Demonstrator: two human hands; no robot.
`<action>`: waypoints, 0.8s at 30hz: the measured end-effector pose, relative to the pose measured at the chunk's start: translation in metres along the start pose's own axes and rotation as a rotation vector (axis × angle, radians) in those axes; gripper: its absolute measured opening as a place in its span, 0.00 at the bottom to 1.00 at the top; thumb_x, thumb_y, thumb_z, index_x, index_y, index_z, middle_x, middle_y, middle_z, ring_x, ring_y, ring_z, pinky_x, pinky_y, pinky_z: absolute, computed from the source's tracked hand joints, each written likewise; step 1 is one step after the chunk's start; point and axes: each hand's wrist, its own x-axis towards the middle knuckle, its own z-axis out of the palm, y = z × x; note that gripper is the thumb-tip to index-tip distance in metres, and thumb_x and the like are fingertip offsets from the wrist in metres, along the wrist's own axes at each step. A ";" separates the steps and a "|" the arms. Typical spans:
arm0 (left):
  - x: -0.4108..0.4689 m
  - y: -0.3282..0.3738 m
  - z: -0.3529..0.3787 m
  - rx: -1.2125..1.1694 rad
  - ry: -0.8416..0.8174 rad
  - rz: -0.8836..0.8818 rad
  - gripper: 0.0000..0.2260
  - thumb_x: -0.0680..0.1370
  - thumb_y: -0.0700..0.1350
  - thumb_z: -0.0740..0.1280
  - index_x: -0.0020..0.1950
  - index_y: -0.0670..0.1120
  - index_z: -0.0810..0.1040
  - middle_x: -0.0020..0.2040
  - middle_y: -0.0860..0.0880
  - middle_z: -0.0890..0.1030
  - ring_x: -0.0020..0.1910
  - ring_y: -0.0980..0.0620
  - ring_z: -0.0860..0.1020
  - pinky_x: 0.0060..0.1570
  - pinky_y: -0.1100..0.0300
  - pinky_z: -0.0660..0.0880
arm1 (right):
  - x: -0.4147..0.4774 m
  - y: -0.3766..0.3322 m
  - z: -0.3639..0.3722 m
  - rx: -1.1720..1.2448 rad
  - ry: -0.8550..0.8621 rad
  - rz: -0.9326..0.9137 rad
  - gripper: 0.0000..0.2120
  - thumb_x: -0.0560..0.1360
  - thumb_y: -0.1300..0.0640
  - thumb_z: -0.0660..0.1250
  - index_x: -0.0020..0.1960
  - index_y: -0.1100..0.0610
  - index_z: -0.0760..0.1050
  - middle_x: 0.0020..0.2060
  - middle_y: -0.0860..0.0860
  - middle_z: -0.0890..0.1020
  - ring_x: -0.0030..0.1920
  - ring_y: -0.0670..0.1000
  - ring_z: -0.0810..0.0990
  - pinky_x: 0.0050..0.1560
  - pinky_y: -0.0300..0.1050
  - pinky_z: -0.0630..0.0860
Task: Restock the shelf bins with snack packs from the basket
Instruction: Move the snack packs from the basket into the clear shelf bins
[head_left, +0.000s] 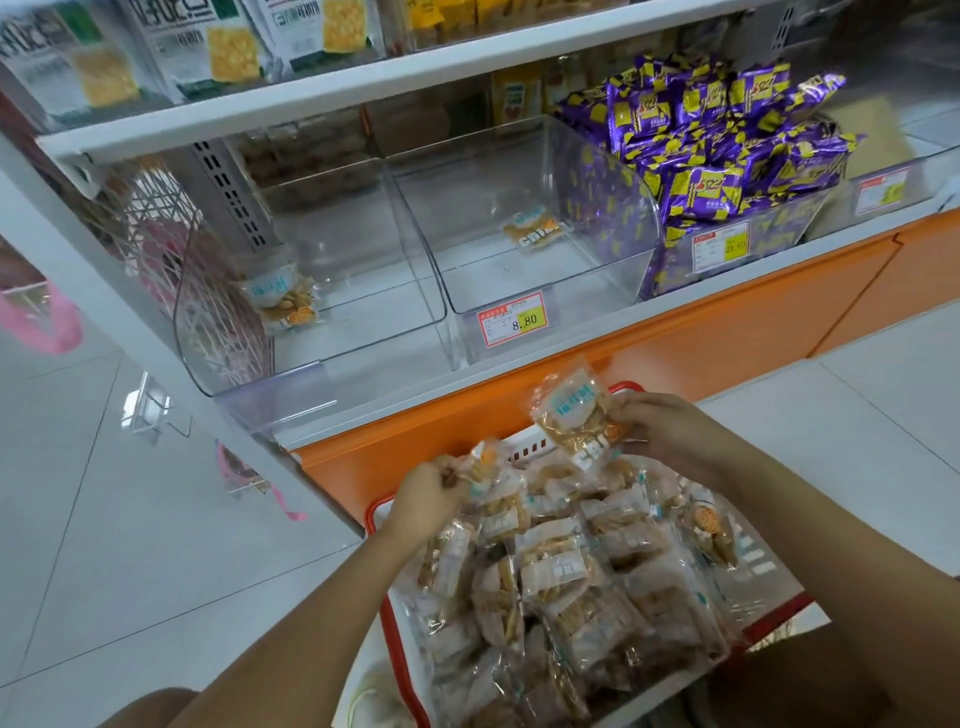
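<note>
A red basket full of clear snack packs sits low in front of the shelf. My left hand grips a snack pack at the basket's far left corner. My right hand holds two snack packs lifted above the basket's far edge. Two clear shelf bins stand above: the left bin holds one pack, and the middle bin holds one pack.
A third bin to the right is heaped with purple and yellow packs. An orange shelf base runs below the bins. White cracker bags stand on the upper shelf. White tiled floor spreads to the left.
</note>
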 end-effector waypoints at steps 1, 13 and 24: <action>0.000 0.006 -0.006 -0.080 0.000 -0.012 0.05 0.78 0.39 0.66 0.50 0.47 0.79 0.44 0.51 0.82 0.35 0.58 0.80 0.39 0.55 0.78 | 0.000 -0.002 0.002 0.047 -0.016 0.002 0.07 0.78 0.64 0.62 0.50 0.64 0.78 0.44 0.58 0.81 0.41 0.53 0.80 0.50 0.47 0.78; -0.014 0.069 -0.072 -0.637 -0.407 -0.149 0.11 0.74 0.44 0.69 0.56 0.45 0.77 0.46 0.47 0.83 0.44 0.54 0.82 0.42 0.61 0.80 | -0.001 -0.044 0.009 -0.010 -0.259 -0.114 0.30 0.58 0.45 0.82 0.55 0.58 0.81 0.48 0.53 0.83 0.43 0.49 0.81 0.47 0.40 0.79; -0.024 0.098 -0.112 -0.683 -0.206 -0.073 0.11 0.81 0.43 0.61 0.61 0.44 0.78 0.44 0.46 0.84 0.36 0.54 0.81 0.40 0.58 0.81 | -0.010 -0.095 0.073 -0.555 -0.400 -0.201 0.09 0.72 0.63 0.72 0.52 0.55 0.78 0.47 0.56 0.83 0.48 0.53 0.81 0.53 0.48 0.76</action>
